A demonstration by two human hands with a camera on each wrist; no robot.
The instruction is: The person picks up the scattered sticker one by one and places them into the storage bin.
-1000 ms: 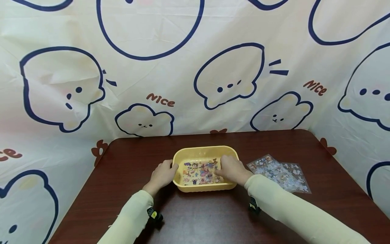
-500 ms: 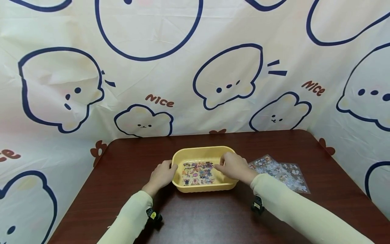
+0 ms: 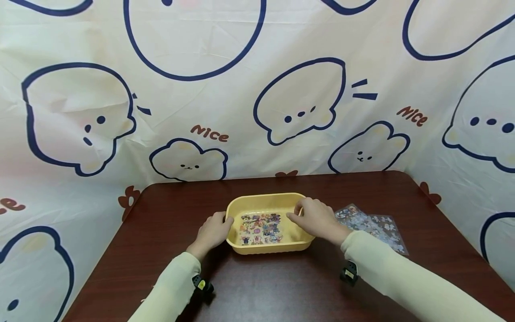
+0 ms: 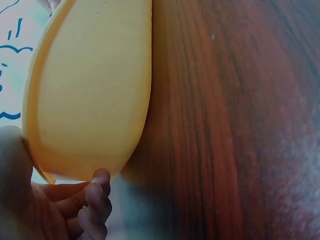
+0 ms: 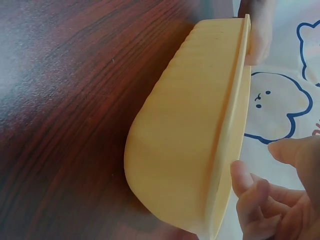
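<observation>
A yellow plastic basin (image 3: 267, 247) stands on the table. Small colourful cartoon stickers (image 3: 260, 229) lie in a roughly rectangular patch on its floor. My left hand (image 3: 213, 230) grips the basin's left end, thumb over the rim and fingers under the outside, as the left wrist view shows. At the opposite end my right hand (image 3: 318, 219) hovers over the rim. In the right wrist view its thumb and loosely bent fingers (image 5: 241, 176) are apart with nothing between them, fingertips right by the rim.
Two clear plastic bags (image 3: 374, 230) holding pale and patterned pieces lie overlapping to the right of the basin, partly behind the right arm. A dark brown wooden table (image 3: 265, 286) carries everything. Cloth with cartoon outlines (image 3: 241, 103) hangs behind and at both sides.
My right hand has risen from the stickers and moved right to the basin's rim. The patch, which reached further right a second ago, now looks more compact. My left hand keeps its grip.
</observation>
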